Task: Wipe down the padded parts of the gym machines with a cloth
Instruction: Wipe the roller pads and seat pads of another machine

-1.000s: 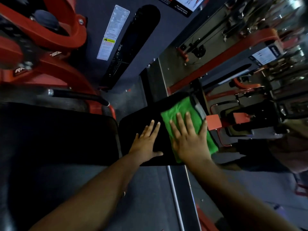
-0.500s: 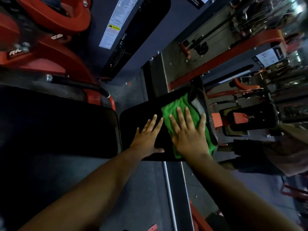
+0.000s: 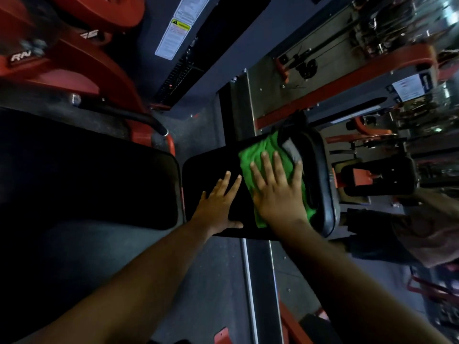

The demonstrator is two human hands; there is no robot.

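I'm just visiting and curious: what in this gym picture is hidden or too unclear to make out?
Head view, the only one:
- Cloth: its middle is covered by the right hand.
- Small pad: partly under the cloth and the left hand; whether it is clean cannot be told.
- Warning label: print too small and blurred to read.
- Big pad: too dark for surface detail.
- Far machines, right: blurred.

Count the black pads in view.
2. A large pad at left, untouched; a smaller pad to its right, under both hands and the green cloth. Others may be hidden in the dark clutter.
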